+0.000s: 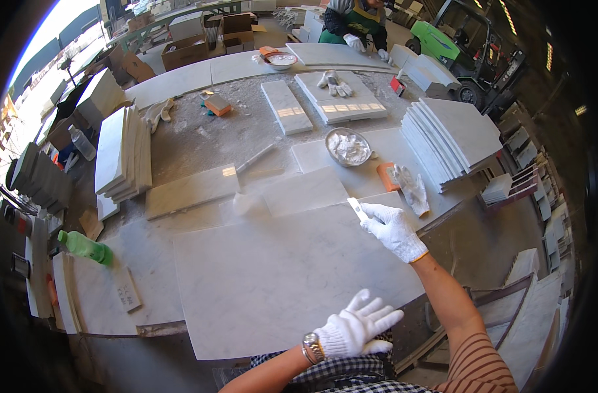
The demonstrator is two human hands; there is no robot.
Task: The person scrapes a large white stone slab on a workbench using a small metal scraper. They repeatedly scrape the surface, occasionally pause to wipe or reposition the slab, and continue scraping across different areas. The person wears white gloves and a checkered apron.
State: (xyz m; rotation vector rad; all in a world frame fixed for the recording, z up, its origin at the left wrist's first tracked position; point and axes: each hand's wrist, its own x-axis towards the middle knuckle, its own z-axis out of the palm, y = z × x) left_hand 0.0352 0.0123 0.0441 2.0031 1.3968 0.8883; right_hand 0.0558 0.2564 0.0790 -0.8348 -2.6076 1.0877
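Pinched in my right hand (394,229), the small white blade (358,209) hovers over the marble slab's (272,281) far edge.
Left hand (354,327) rests spread at the near edge; I'd keep the blade low and flat.

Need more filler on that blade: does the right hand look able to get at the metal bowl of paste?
Probably yes: the right hand is nearest the bowl, with only bare slab between.
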